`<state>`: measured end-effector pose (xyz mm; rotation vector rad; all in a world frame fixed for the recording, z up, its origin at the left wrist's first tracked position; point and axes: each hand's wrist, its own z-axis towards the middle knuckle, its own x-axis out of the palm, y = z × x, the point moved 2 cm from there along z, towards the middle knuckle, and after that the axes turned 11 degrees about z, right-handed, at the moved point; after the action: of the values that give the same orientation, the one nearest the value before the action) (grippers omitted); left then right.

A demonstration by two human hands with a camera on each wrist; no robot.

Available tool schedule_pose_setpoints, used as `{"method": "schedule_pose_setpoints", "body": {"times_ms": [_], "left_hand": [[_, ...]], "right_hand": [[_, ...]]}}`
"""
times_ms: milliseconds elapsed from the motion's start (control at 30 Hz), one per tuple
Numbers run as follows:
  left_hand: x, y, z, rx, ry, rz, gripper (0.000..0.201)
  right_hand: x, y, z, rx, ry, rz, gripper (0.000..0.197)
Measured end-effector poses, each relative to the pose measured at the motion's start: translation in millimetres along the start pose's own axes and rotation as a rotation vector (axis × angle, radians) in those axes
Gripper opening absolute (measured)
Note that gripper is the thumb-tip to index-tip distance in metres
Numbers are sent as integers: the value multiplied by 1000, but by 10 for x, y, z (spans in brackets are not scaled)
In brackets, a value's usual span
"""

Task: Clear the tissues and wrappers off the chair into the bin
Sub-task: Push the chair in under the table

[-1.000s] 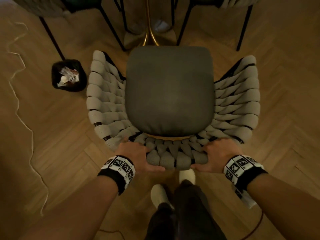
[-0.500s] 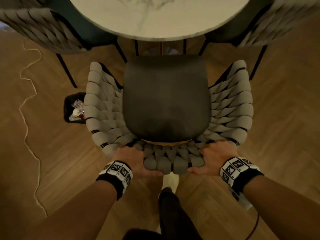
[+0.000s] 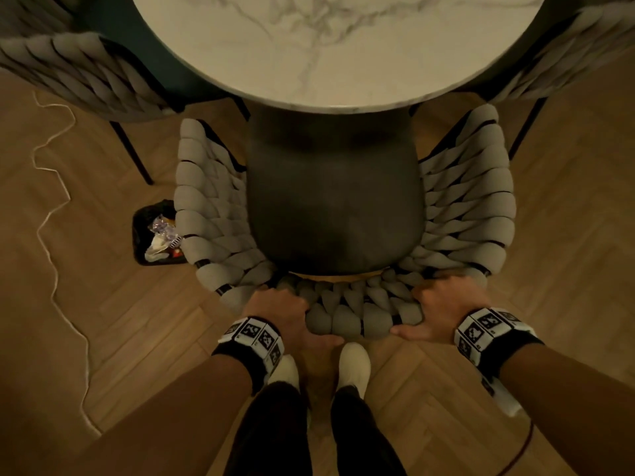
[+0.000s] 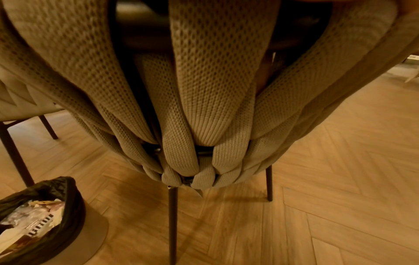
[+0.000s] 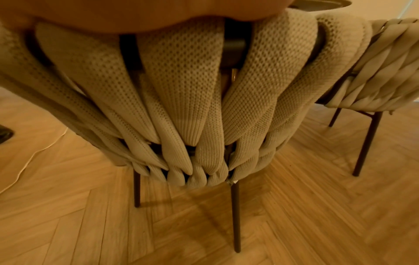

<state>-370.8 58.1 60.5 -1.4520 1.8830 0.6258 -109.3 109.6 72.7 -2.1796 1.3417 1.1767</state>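
The chair [image 3: 335, 201] has a bare dark grey seat and a woven beige back [image 4: 204, 89] [image 5: 181, 89]; its front edge sits under the marble table [image 3: 326, 46]. My left hand [image 3: 285, 310] grips the top of the chair back on its left side. On the right side my right hand [image 3: 443, 307] grips the same rim, thumb behind it. The bin [image 3: 151, 235] [image 4: 40, 215], lined with a black bag, stands on the floor left of the chair and holds tissues and wrappers [image 3: 163, 235]. No litter shows on the seat.
Two more woven chairs stand at the table, one far left [image 3: 86, 73] and one far right [image 3: 567, 53] [image 5: 381, 86]. A white cable [image 3: 51, 235] snakes over the wooden floor on the left. My feet in white shoes [image 3: 354, 365] stand just behind the chair.
The chair has slid forward, its seat front now under the marble table. Both hands keep their grip on the back rim. The bin now lies close beside the chair's left side.
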Motion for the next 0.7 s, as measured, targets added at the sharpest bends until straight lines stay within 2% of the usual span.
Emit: {"method": "schedule_pose_setpoints", "body": {"times_ms": [167, 267, 400, 533, 600, 667, 700], "left_hand": [[14, 47, -76, 16, 1, -17, 112], [21, 68, -53, 24, 33, 5, 110], [-9, 54, -80, 13, 72, 63, 111], [-155, 53, -150, -11, 127, 58, 105], [-207, 24, -242, -16, 244, -23, 99], [-357, 59, -374, -37, 244, -176, 81], [-488, 97, -471, -19, 190, -220, 68]], "right_hand": [[23, 95, -46, 22, 8, 49, 110], [-21, 100, -38, 9, -1, 58, 103], [27, 107, -28, 51, 65, 12, 118], [23, 107, -4, 53, 98, 7, 116], [-18, 139, -77, 59, 131, 31, 111], [-186, 191, -137, 136, 137, 137, 91], [-317, 280, -180, 173, 140, 209, 76]]}}
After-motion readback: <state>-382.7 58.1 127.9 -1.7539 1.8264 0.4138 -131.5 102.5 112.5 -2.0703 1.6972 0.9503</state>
